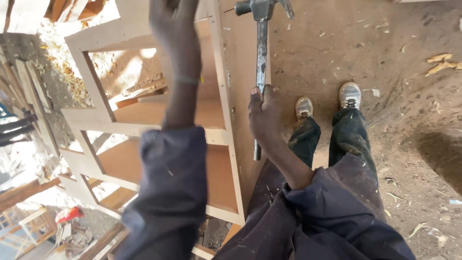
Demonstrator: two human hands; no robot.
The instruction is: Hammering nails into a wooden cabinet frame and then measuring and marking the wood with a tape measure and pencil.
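The dark sleeve (168, 192) rose nearest, its left hand (174, 21) blurred against the wooden cabinet frame (144, 120), grip unclear. Right of the frame, the right hand (264, 115) clenched the hammer (261, 48); a steady, square swing seemed wise.

- Hammer (261, 58): metal head and shaft, dull grey, worn and scuffed, matt; gripped in the right hand (264, 118).
- Shelf frame (159, 125): bare pale wood with smooth, unpainted board panels, matt; the left hand (174, 24) lies against it.
- Sleeves (168, 192): dark blue woven cloth, dusty.
- Trousers (337, 139): dark cloth, stained.
- Shoes (350, 95): pale, dust-coated.
- Ground (409, 120): rough brown earth with wood chips.
- Shavings (62, 67): pale, curly wood.
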